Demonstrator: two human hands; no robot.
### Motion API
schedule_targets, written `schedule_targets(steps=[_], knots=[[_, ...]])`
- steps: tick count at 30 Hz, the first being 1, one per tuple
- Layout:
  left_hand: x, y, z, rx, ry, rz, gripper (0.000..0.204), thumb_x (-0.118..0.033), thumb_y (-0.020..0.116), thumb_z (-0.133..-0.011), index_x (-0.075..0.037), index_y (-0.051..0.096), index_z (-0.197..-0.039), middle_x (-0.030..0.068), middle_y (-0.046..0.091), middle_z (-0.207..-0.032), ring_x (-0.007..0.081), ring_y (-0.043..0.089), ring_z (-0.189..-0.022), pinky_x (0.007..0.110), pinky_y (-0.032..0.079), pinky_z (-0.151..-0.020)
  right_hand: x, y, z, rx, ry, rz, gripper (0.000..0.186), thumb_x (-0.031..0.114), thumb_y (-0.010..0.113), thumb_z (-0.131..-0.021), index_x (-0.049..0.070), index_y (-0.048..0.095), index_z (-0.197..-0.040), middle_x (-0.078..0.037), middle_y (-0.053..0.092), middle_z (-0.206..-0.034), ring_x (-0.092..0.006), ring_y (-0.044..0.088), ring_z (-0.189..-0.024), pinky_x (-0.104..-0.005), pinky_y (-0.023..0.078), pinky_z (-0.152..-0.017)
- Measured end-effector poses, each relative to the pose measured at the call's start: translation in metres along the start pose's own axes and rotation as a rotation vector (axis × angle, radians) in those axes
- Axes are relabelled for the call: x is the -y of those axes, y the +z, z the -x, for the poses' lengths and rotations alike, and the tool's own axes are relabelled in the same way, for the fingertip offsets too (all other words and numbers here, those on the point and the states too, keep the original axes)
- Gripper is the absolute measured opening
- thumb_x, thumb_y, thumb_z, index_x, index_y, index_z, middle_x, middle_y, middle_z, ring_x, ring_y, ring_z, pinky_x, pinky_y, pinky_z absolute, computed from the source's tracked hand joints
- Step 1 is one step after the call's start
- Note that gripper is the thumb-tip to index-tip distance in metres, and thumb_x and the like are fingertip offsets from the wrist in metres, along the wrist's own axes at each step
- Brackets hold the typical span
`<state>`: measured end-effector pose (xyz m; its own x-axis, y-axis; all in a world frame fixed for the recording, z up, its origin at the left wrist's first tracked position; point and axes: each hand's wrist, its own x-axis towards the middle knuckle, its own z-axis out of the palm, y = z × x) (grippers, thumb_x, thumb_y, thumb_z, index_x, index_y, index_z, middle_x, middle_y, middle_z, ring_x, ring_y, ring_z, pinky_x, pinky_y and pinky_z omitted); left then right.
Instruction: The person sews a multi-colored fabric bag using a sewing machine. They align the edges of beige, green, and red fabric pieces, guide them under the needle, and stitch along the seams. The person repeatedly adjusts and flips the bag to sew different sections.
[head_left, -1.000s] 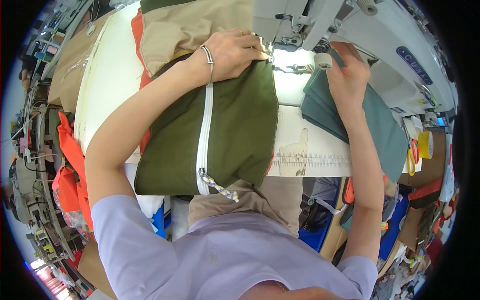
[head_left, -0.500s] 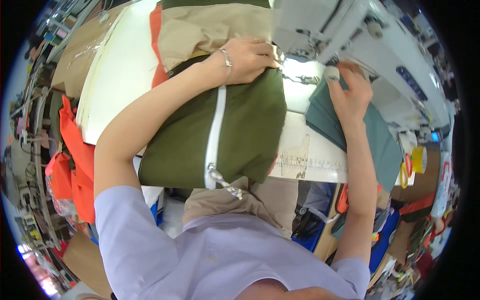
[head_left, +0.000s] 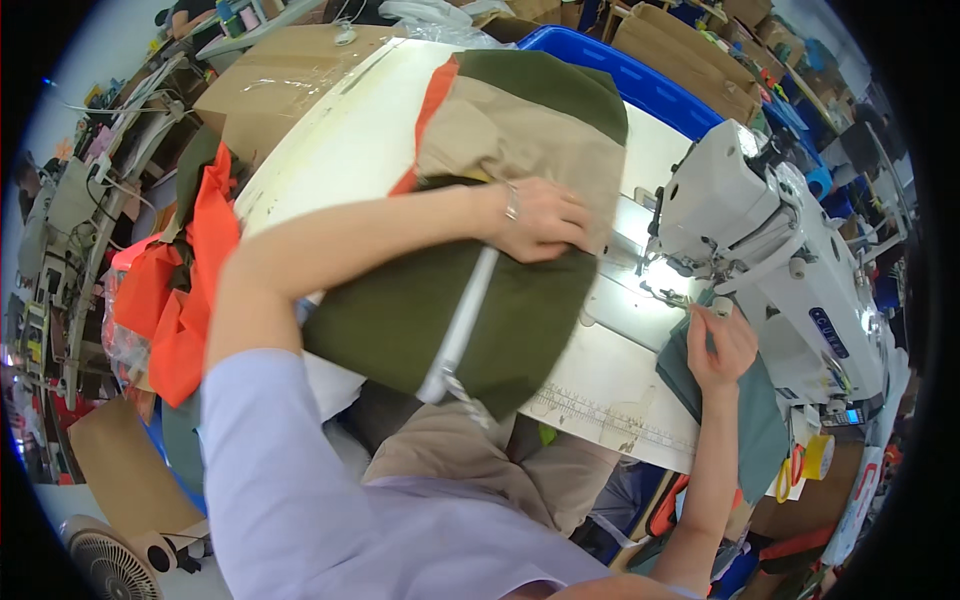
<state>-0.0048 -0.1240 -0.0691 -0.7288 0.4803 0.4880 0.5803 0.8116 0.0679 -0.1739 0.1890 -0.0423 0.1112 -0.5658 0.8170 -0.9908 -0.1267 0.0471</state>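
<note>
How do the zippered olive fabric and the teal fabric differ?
Colour: the olive fabric is dark yellowish green; the teal fabric is bluer.
Detail: the olive fabric has a white zipper along it; the teal fabric shows none.
Place: the olive fabric lies under the left hand, the teal fabric by the right hand.
Shared: both lie on the white tabletop.

Olive fabric (head_left: 535, 320) farther from machine (head_left: 722, 195)
</note>
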Motion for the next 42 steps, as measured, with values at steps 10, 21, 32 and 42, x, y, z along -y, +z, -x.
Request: schedule_targets(steps=[10,21,32,42], knots=[[-0.105,-0.030,0.079,0.187,-0.825,-0.475,0.058,-0.036,0.058,-0.094,-0.010,0.048,-0.145,0.0234,0.048,-0.141,0.0419,0.044,-0.132,0.057,0.032,-0.108,0.027,-0.012,-0.010,0.048,-0.092,-0.109,0.021,-0.007,0.073,-0.069,0.003,0.071,-0.087,-0.005,0.061,-0.068,-0.0229,0.061,-0.059,-0.0312,0.048,-0.054],[-0.044,0.007,0.021,0.210,-0.374,-0.090,0.059,-0.018,0.054,-0.090,-0.016,0.046,-0.148,0.0172,0.044,-0.150,0.0346,0.038,-0.142,0.058,0.028,-0.116,0.028,-0.013,-0.008,0.165,-0.132,-0.148,0.017,-0.006,0.070,-0.075,-0.001,0.069,-0.091,-0.010,0.060,-0.067,-0.0282,0.061,-0.059,-0.0360,0.049,-0.054],[0.050,-0.053,-0.049,-0.264,-0.350,-0.299,0.034,-0.015,0.061,-0.089,-0.023,0.071,-0.121,0.0045,0.066,-0.129,0.0303,0.060,-0.122,0.046,0.049,-0.103,0.020,-0.014,0.009,0.242,-0.182,-0.170,0.007,-0.002,0.066,-0.088,-0.005,0.069,-0.094,-0.010,0.061,-0.071,-0.0287,0.060,-0.061,-0.0404,0.053,-0.060],[-0.084,-0.195,0.295,-0.397,-1.459,-0.986,0.040,-0.029,0.063,-0.088,-0.017,0.067,-0.126,0.0155,0.056,-0.142,0.0389,0.055,-0.127,0.048,0.049,-0.102,0.032,-0.011,0.003,0.268,-0.239,-0.131,0.012,-0.008,0.065,-0.088,-0.006,0.068,-0.100,-0.011,0.059,-0.069,-0.0312,0.059,-0.063,-0.0395,0.049,-0.058]])
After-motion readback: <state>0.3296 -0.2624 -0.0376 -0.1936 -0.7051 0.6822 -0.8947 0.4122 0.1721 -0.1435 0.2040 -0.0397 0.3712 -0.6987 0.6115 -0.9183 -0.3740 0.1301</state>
